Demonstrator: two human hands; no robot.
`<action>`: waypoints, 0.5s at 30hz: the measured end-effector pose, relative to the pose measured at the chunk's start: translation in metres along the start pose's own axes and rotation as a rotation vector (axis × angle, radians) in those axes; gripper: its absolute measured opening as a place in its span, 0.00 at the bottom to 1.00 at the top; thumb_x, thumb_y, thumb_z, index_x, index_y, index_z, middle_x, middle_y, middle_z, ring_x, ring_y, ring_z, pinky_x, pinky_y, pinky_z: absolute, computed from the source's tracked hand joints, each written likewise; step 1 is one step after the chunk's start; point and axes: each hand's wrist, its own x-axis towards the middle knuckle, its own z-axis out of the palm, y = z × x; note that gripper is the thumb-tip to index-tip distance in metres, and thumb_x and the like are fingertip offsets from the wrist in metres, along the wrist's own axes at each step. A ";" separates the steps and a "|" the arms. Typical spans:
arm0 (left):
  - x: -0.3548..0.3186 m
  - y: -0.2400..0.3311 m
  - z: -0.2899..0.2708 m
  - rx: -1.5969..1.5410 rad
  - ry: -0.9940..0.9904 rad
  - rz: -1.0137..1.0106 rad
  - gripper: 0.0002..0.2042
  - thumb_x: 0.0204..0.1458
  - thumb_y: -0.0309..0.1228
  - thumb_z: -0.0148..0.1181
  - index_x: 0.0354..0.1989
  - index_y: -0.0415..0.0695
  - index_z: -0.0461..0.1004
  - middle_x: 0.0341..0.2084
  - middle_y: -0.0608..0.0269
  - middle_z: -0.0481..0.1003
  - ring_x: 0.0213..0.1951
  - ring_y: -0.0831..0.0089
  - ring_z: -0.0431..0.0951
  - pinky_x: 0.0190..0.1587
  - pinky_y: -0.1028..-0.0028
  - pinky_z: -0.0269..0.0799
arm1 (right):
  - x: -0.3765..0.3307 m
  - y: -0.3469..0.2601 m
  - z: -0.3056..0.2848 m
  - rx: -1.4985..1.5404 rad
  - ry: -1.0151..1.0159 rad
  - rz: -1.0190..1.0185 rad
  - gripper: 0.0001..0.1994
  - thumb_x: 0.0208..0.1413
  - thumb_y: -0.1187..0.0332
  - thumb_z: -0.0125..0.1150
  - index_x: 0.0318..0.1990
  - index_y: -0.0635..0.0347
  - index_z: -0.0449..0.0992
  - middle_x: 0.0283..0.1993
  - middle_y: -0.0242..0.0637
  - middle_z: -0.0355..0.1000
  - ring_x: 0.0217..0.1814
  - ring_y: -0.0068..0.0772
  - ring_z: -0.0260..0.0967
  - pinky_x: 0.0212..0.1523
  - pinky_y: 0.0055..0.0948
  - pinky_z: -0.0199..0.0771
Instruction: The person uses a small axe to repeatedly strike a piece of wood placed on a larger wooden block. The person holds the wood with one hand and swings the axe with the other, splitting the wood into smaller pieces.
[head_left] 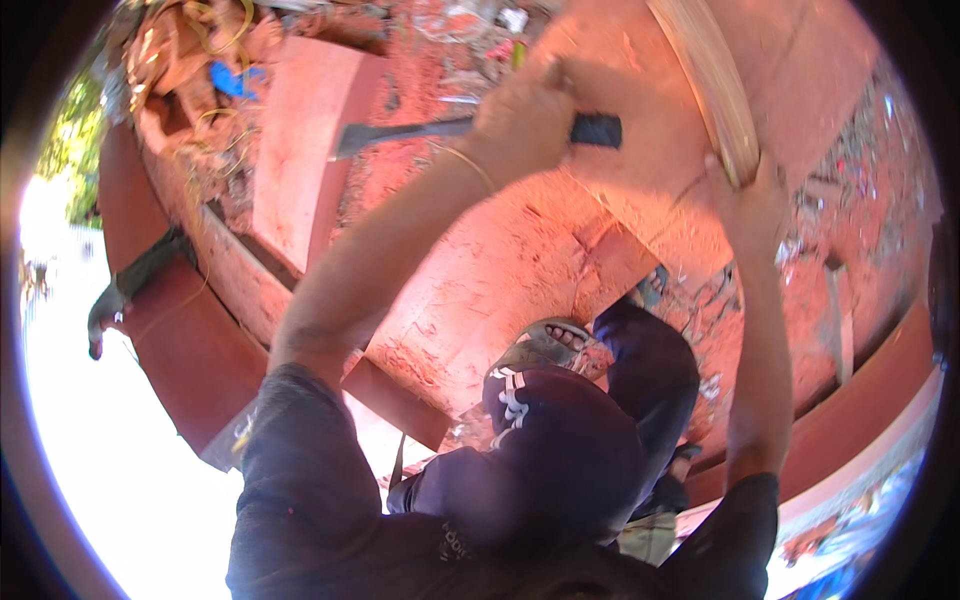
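Note:
My left hand [520, 115] is closed around a dark metal bladed tool [410, 132]. Its flat, widening end points left, and a black block-like end [597, 130] sticks out to the right of the fist. At the upper right, my right hand [750, 200] grips the lower end of a pale, curved length of wood [705, 75], which slants up and out past the top of the picture. Beneath that wood lies a broad reddish wooden slab [640, 210]. The tool is held apart from the curved wood.
A thick reddish block [305, 140] stands on the left, with torn scraps and a blue piece [235, 80] beyond it. My sandalled foot [555, 340] rests by a wide board [450, 310] strewn with shavings. A dark cloth [135, 280] hangs over a curved plank at far left.

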 end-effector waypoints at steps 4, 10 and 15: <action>0.000 0.007 0.012 -0.113 -0.025 -0.071 0.26 0.55 0.31 0.53 0.63 0.35 0.69 0.69 0.40 0.59 0.43 0.53 0.84 0.42 0.61 0.81 | 0.002 -0.004 -0.002 0.031 -0.001 -0.019 0.33 0.48 0.49 0.74 0.51 0.68 0.72 0.43 0.55 0.73 0.47 0.61 0.71 0.48 0.53 0.73; -0.002 0.011 0.028 -0.156 -0.029 -0.077 0.29 0.53 0.28 0.54 0.65 0.32 0.65 0.70 0.36 0.57 0.40 0.55 0.84 0.40 0.60 0.80 | 0.002 -0.003 -0.004 0.036 -0.143 0.081 0.35 0.48 0.50 0.73 0.56 0.68 0.69 0.49 0.57 0.70 0.53 0.61 0.69 0.51 0.54 0.71; -0.003 0.010 0.029 -0.229 0.025 -0.048 0.27 0.55 0.29 0.54 0.64 0.33 0.67 0.71 0.34 0.53 0.36 0.53 0.84 0.38 0.60 0.80 | 0.000 0.000 -0.003 -0.006 -0.095 0.040 0.36 0.48 0.50 0.74 0.57 0.67 0.68 0.49 0.56 0.70 0.52 0.62 0.69 0.52 0.54 0.70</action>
